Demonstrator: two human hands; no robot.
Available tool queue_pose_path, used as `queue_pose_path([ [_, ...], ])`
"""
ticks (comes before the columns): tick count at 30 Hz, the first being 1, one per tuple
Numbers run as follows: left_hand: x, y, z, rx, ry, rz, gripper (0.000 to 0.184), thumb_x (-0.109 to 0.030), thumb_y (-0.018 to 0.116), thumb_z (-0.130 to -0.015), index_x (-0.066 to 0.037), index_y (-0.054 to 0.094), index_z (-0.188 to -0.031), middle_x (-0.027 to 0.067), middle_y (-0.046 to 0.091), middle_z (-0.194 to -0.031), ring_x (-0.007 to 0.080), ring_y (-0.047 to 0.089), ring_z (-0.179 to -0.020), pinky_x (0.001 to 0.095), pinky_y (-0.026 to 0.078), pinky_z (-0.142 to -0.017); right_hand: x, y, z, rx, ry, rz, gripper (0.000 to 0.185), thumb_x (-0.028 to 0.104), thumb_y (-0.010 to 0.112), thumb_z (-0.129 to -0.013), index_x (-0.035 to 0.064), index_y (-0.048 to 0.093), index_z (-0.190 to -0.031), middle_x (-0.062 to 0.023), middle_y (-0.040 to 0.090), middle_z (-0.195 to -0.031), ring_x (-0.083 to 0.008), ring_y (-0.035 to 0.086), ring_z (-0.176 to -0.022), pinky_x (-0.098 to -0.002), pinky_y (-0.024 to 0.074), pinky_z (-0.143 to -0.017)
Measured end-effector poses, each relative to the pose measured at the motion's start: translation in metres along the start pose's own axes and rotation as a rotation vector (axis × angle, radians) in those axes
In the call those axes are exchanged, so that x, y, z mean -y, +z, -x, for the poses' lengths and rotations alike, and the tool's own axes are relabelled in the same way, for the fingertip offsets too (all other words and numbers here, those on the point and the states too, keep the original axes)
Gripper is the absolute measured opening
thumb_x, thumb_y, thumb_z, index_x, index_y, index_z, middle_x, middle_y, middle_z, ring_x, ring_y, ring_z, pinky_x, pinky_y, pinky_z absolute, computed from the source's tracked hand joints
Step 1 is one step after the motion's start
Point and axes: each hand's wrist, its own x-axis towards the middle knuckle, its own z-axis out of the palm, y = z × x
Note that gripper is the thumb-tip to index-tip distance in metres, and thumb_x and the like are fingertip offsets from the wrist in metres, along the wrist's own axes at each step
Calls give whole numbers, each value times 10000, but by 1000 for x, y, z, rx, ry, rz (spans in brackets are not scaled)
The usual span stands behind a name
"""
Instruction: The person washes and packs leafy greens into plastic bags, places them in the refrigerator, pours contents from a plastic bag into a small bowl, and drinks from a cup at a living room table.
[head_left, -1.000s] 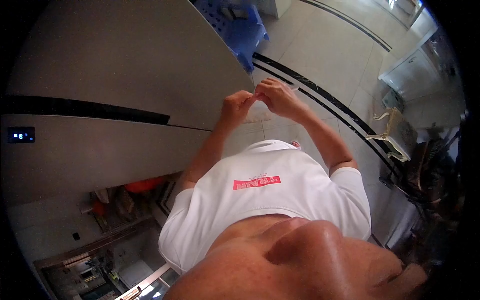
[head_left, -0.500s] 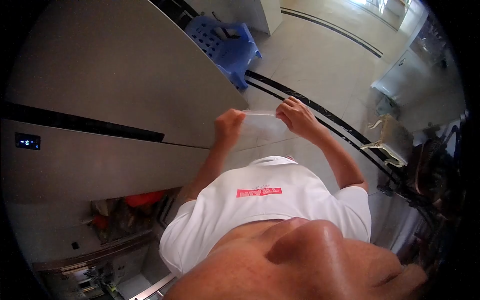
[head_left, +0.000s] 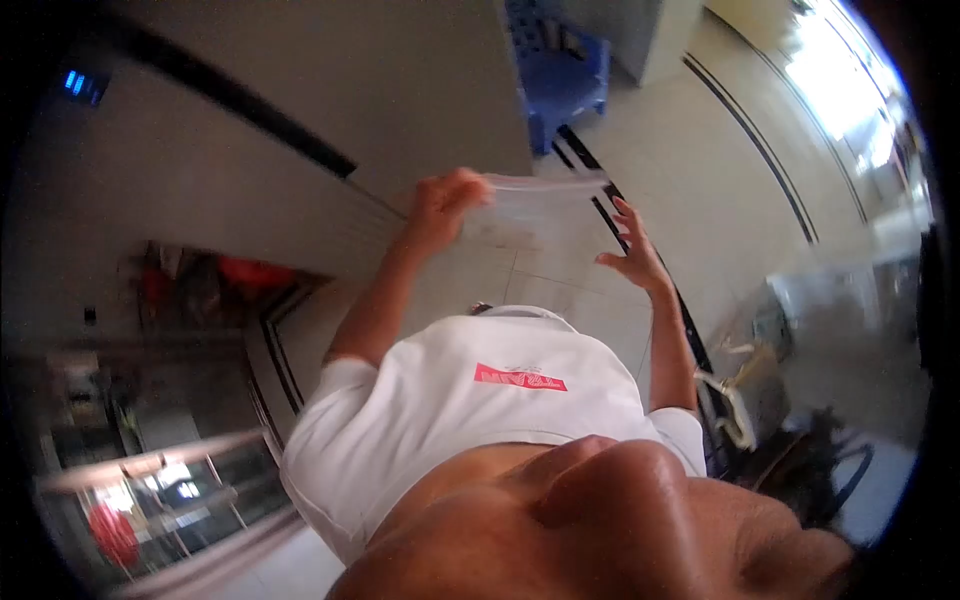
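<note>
Pale tiled floor (head_left: 575,275) underfoot, indoors, edges of the view dark and part-blurred; bright light (head_left: 845,85) at upper right; notes run from the fingers outward.

Left hand (head_left: 447,210): fingers pressed together, pinching one end of a clear plastic bag (head_left: 525,213); some blur over the fingertips, so the exact placing of each finger cannot be told; right hand (head_left: 643,262): fingers and thumb spread, holding nothing, just beside the free end of the bag but apart from it.

Bag: out in front of the body, between the two hands, above the floor; its whitish edge strip (head_left: 550,185) lies uppermost, stretching from the left fingers toward the right; the film below is see-through, tiles showing behind it.

Nearer the body: white T-shirt (head_left: 460,415) with a red printed label (head_left: 520,377) across the chest.

Farther out: large grey-brown panel (head_left: 430,80) on the left, crossed by a dark groove (head_left: 240,100), small lit display (head_left: 83,86) near its far end; blue plastic chair (head_left: 562,85) beyond the panel's edge; dark floor stripes (head_left: 750,140) to the right of it; red item (head_left: 255,272) at left, too blurred to name.
</note>
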Motion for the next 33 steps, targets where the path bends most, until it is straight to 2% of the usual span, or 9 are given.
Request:
queue_pose_path([
  [1, 0, 0, -3, 110, -14, -8, 256, -277, 500, -905, -61, 588, -799, 34, 609, -715, 109, 574, -653, 270, 467, -588, -10, 23, -11, 88, -18, -89, 826, 83, 791, -604, 141, 338, -1292, -36, 330, -1359, -229, 376, -1203, -367, 363, -959],
  [5, 13, -8, -21, 163, -35, -1, 325, -359, 479, -904, -73, 619, -836, 52, 628, -743, 131, 592, -657, 268, 476, -605, -39, 110, -70, 316, 163, -261, 398, 174, 718, -735, 57, 594, -1096, -71, 613, -955, -156, 560, -815, -308, 465, -677],
  [10, 118, -156, -34, 22, -204, -1043, 552, -537, 457, -847, -32, 632, -985, 142, 634, -886, 257, 617, -797, 378, 492, -700, -33, 137, -90, 177, 253, -331, 225, 213, 554, -880, 13, 656, -899, -25, 635, -803, -89, 565, -731, -229, 444, -652],
  [12, 123, -213, -34, 312, -628, -1420, 528, -456, 548, -821, 26, 605, -1028, 193, 589, -1011, 332, 504, -1040, 463, 385, -901, -53, 132, -91, 109, 314, -407, 265, 243, 533, -891, 7, 651, -917, -42, 638, -821, -97, 569, -735, -226, 441, -649],
  [15, 188, -265, -9, 405, -351, -1776, 377, -322, 567, -813, 4, 643, -985, 178, 547, -1116, 311, 420, -1131, 465, 247, -1012, -84, 130, -96, -20, 355, -353, 300, 294, 545, -880, 21, 650, -946, -48, 641, -844, -106, 572, -722, -227, 442, -635],
  [21, 230, -264, -30, 525, -603, -1761, 393, -379, 582, -807, -29, 645, -974, 143, 580, -1057, 307, 458, -1079, 447, 292, -945, -88, 136, -98, -48, 572, -380, 314, 350, 569, -856, 83, 643, -1003, -28, 640, -920, -116, 588, -765, -263, 458, -626],
  [27, 200, -249, -22, 294, -603, -1675, 249, -210, 500, -805, -63, 700, -821, 130, 648, -911, 274, 526, -994, 391, 317, -870, -60, 159, -106, 70, 517, -458, 341, 357, 571, -853, 74, 629, -1033, -45, 637, -939, -125, 597, -771, -253, 466, -606],
  [31, 141, -228, 25, 229, -489, -1574, 333, -327, 577, -814, -22, 679, -902, 151, 618, -946, 287, 522, -943, 413, 301, -915, -57, 192, -124, 200, 510, -419, 357, 349, 572, -848, 50, 622, -1036, -50, 634, -920, -138, 595, -784, -272, 485, -622],
  [33, 143, -220, 75, -87, -100, -1521, 281, -286, 607, -805, -19, 664, -873, 113, 611, -856, 251, 528, -886, 436, 302, -921, -62, 212, -138, 300, 507, -377, 371, 363, 558, -850, 64, 611, -1063, -50, 634, -942, -125, 603, -801, -264, 487, -629],
])
